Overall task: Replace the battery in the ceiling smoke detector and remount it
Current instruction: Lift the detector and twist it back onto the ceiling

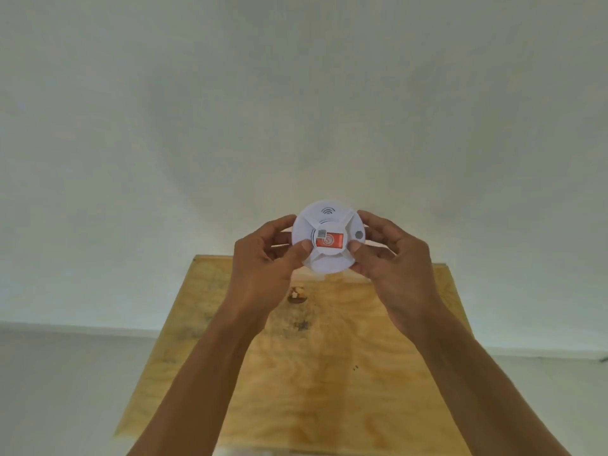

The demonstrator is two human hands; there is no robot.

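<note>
A round white smoke detector (325, 222) is held up against the white ceiling at the centre of the view. Its middle carries an orange-red label (332, 240) and a small grey button (359, 235) at the right. My left hand (263, 258) grips its left rim, thumb pressed on the front near the label. My right hand (391, 255) grips the right rim, thumb on the lower right of the face. The back of the detector and any battery are hidden.
A plywood panel (322, 357) with a small hole (297, 295) and dark marks lies on the ceiling below the detector, behind my forearms. White ceiling (296, 93) spreads all around; a wall edge runs across at the lower left and right.
</note>
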